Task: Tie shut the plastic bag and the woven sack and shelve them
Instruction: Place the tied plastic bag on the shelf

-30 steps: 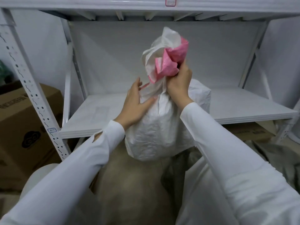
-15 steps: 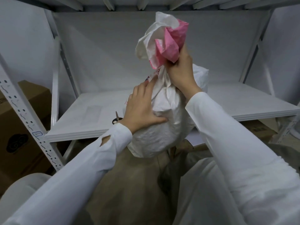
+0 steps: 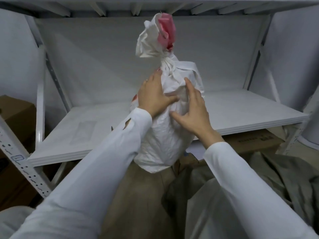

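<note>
The woven sack (image 3: 165, 135) sits between both palms. The left hand (image 3: 153, 97) lies flat on its left side, fingers (image 3: 156, 78) spread and pointing up toward the knot, thumb across the front. The right hand (image 3: 193, 111) is on the right front, fingers spread and a bit bent, tips touching the cloth. The sack stands upright, long axis vertical, with its tied neck and the pink plastic (image 3: 166, 30) pointing up. It's at the front edge of the shelf (image 3: 241, 107), its bottom lower than the board.
</note>
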